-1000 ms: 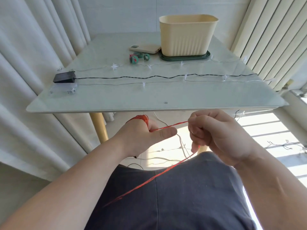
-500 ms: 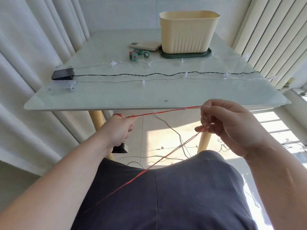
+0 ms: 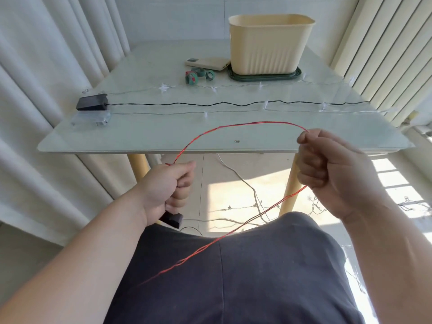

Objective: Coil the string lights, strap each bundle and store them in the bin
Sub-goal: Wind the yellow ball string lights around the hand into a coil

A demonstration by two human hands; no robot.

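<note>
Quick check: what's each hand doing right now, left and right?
Left hand: closed on the red string light, with a black box sticking out below its fingers.
Right hand: closed in a fist on the same red string light, further along.

front of table (image 3: 233,146): bare strip
mid table: black wire (image 3: 187,104), clear wire (image 3: 163,112) span across
bin (image 3: 268,50): top open; phone (image 3: 208,63), strap rolls (image 3: 195,77) left

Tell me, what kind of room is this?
Probably a sunny room in a home, perhaps a sunroom: a glass-topped table stands between white curtains and vertical blinds, and sunlight falls across the tiled floor.
</note>
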